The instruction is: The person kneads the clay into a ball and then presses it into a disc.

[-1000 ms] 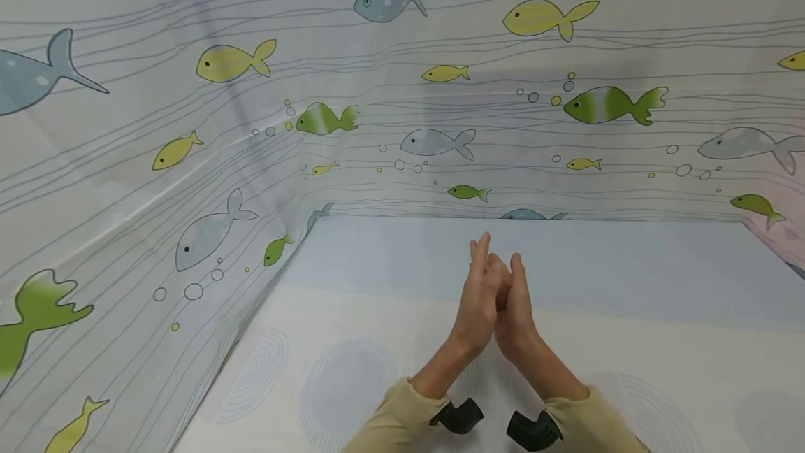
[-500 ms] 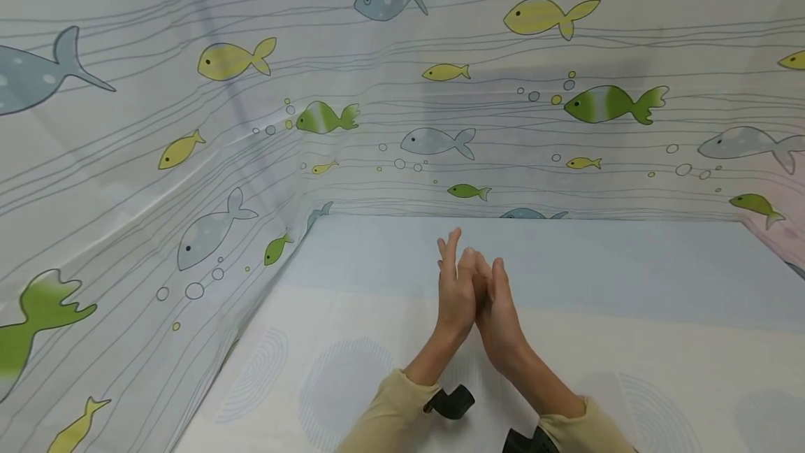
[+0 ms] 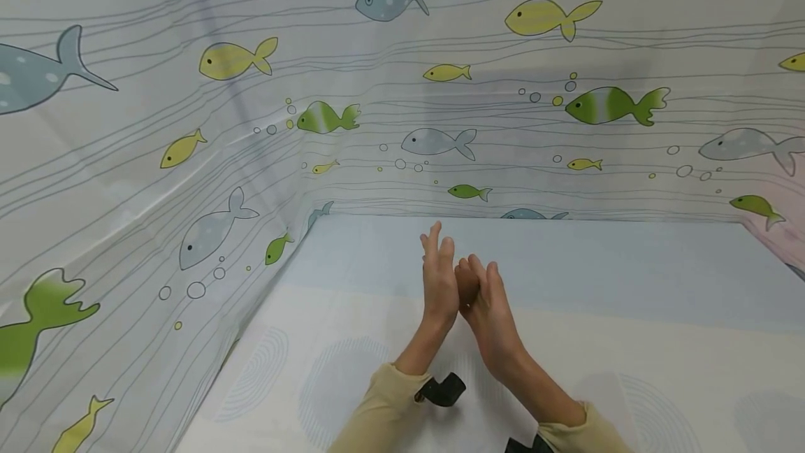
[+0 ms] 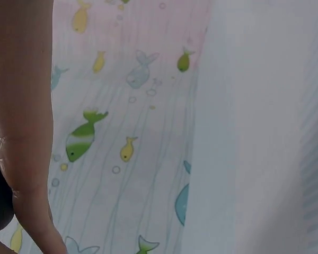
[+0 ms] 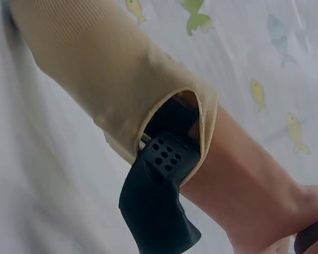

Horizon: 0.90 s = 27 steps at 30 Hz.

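Observation:
In the head view my two hands face each other above the table, palms turned inward. The left hand is upright, its fingers straight and slightly spread. The right hand leans toward it, its thumb and fingers pointing up. Between the palms shows a small, rounded, dark brown lump, mostly covered by the hands; I cannot tell its kind. A dark rounded edge also shows beside the left hand in the left wrist view, and by the right hand in the right wrist view.
A fish-printed curtain surrounds the back and left of the table. Beige sleeves cover both forearms, with a black wrist camera on the left one and another black camera at the right cuff.
Both hands have moved left together. They have slid against each other and parted slightly, the right lower than the left, so the dark lump shows more clearly.

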Available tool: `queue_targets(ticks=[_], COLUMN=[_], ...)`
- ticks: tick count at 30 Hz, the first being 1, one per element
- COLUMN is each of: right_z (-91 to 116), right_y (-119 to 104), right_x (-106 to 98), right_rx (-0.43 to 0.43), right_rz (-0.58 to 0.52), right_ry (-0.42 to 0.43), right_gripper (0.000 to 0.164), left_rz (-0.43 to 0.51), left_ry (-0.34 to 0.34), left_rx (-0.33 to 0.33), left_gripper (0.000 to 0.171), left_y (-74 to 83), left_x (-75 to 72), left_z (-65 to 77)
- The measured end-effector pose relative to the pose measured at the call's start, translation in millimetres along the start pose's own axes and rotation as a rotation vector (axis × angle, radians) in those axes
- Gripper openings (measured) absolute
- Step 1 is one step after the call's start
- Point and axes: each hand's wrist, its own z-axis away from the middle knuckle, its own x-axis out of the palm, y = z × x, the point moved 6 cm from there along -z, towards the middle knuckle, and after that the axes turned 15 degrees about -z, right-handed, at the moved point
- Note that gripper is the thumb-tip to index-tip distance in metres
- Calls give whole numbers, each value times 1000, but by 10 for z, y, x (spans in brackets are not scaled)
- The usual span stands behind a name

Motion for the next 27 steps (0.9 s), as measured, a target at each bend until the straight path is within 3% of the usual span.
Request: queue_targets(ticks=[7, 11, 15, 20, 23, 27], right_z=[21, 18, -27, -113, -159, -203], right_y=[-12, -3, 13, -9, -36, -49], right_x=[45, 41, -67, -344, -489, -589], right_rx=[-8, -15, 1, 29, 36, 37], right_rz=[-9, 5, 1, -45, -78, -126], right_ry=[11, 10, 42, 165, 218, 230], right_gripper=[79, 79, 81, 79, 80, 81], left_rz=[2, 27, 71, 62, 70, 66], left_ry=[17, -15, -134, -307, -371, -410], left_rx=[-32, -49, -15, 92, 135, 165], left_gripper=[62, 63, 62, 62, 63, 66], left_y=[-72, -115, -103, 24, 92, 162], left_x=[-29, 11, 183, 452, 549, 587], left_z=[-54, -32, 80, 307, 405, 463])
